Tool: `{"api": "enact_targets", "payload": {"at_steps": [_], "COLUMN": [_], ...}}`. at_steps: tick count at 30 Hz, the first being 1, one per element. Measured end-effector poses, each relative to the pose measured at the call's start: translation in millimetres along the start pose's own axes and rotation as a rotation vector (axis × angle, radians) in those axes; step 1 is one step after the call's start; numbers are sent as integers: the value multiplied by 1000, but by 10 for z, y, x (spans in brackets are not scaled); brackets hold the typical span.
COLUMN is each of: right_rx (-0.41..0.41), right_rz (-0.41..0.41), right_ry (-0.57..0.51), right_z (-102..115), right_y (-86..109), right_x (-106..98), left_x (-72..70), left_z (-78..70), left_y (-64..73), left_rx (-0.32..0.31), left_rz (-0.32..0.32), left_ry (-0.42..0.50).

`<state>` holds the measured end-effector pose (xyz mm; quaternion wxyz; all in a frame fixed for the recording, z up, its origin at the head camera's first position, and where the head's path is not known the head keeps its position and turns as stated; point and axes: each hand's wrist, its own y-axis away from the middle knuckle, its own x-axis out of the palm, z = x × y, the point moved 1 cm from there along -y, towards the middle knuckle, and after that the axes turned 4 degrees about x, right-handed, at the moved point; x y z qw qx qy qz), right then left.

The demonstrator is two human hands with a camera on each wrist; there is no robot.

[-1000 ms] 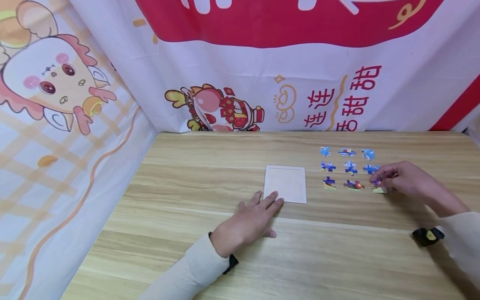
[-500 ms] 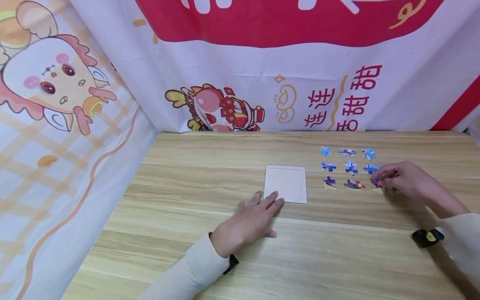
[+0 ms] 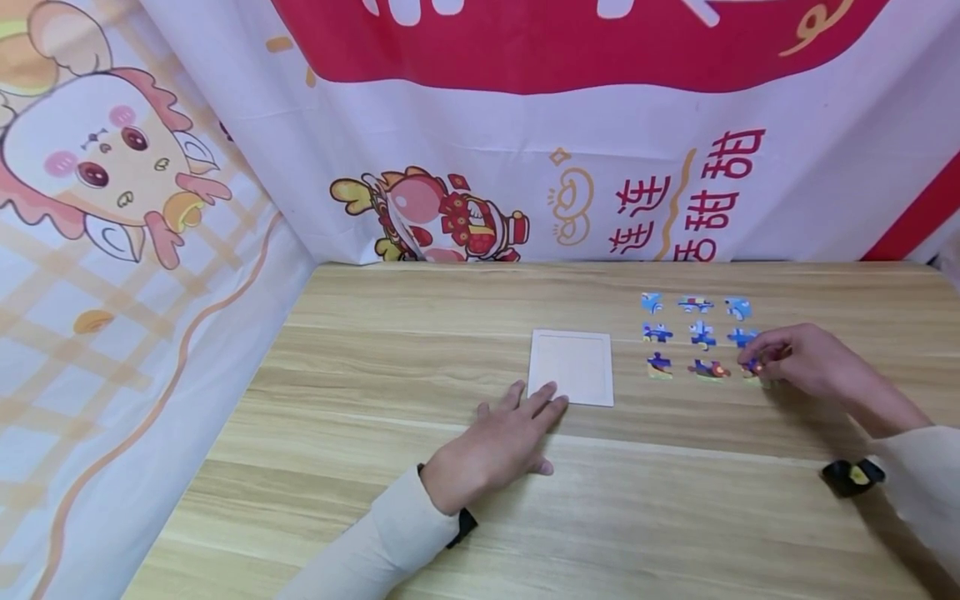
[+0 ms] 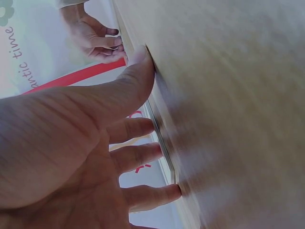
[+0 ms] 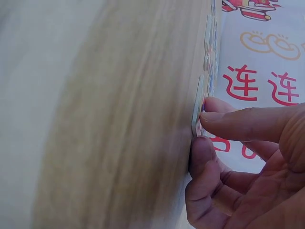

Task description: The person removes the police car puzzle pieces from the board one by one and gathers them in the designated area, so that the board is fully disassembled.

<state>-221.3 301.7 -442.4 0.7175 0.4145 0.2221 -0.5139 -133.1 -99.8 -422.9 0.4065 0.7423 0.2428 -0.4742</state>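
Observation:
A shallow white square puzzle frame (image 3: 572, 367) lies flat on the wooden table. My left hand (image 3: 502, 446) has its fingers spread, with the fingertips on the frame's lower left edge. To the right of it, several jigsaw puzzle pieces (image 3: 702, 335), printed in blue and other colours, lie apart in three rows. At the near right corner of this group, my right hand (image 3: 813, 362) pinches a puzzle piece (image 3: 752, 370) that stays down on the table. In the right wrist view, the thumb presses that piece (image 5: 196, 112) while curled fingers sit at its edge.
The wooden table (image 3: 360, 383) runs back to a printed cloth (image 3: 480, 133) hanging along its far edge. Another printed cloth (image 3: 150, 333) hangs on the left. A black wrist strap (image 3: 852, 477) shows under the right sleeve.
My right hand has nudged the corner puzzle piece slightly to the left, closer to its row. The left hand and the frame have stayed in place.

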Motion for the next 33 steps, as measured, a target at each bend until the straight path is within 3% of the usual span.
{"api": "enact_targets", "payload": {"at_steps": [13, 24, 33], "right_rx": [-2, -10, -60], "right_rz": [-5, -78, -127], "right_ry": [-6, 38, 101], "right_z": [-6, 83, 169], "right_y": [20, 93, 189], "right_x": [8, 3, 53], "left_x": [3, -22, -40], "left_z": [13, 48, 271], "left_y": [-9, 35, 119], "left_rx": [11, 23, 34], "left_rz": [-5, -21, -64], "left_ry": [1, 40, 109]}}
